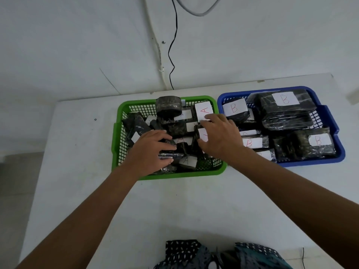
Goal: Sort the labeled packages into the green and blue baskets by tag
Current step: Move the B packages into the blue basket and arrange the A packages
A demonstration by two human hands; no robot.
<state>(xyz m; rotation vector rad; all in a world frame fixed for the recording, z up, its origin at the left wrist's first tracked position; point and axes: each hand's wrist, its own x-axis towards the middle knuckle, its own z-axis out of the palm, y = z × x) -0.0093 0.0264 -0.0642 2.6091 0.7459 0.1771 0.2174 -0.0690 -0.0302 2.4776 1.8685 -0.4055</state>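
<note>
A green basket [116, 136] on the white table holds several black-wrapped packages with white tags marked A [204, 110]. To its right a blue basket [339, 150] holds several black packages tagged B [284, 99]. Both my hands are inside the green basket. My left hand [149, 150] lies with fingers spread over the packages at the front left, fingertips on a dark wrapped package [171, 154]. My right hand [219, 136] rests on the packages at the right side, fingers reaching an A-tagged package; whether it grips one I cannot tell.
The white table [77, 171] runs up to a white wall, where a black cable [172, 55] and a white conduit hang down behind the baskets. Patterned dark clothing [213, 255] shows at the bottom edge.
</note>
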